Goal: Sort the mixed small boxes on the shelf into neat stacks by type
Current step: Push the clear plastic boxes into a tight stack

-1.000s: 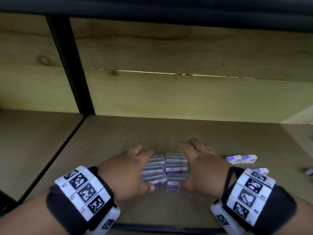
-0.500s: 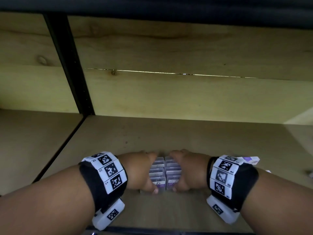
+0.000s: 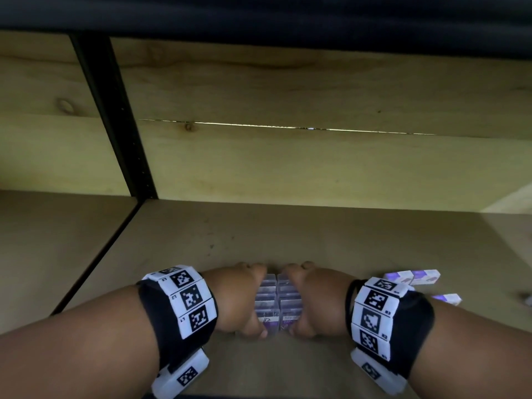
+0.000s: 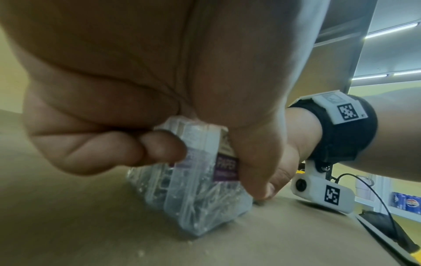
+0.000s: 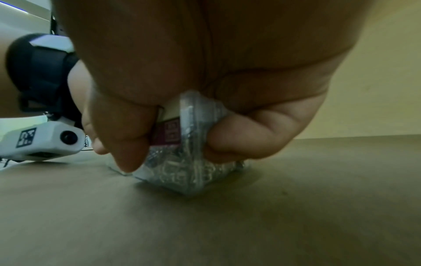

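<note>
- A block of clear boxes (image 3: pixel 277 303) stands on the shelf (image 3: pixel 288 237) near its front edge, in two columns side by side running front to back.
- The left hand (image 3: pixel 240 298) lies against the block's left side, the right hand (image 3: pixel 318 300) against its right side, the block between them.
- Right of the right hand, apart from the block, several small cartons (image 3: pixel 413 277) lie on the shelf.
- A post (image 3: pixel 115 116) stands at the rear left.

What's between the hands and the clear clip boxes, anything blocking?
Nothing visible. The left hand and right hand already press the clear boxes from either side, thumbs at the near end. The white-purple boxes lie apart on the right.
</note>
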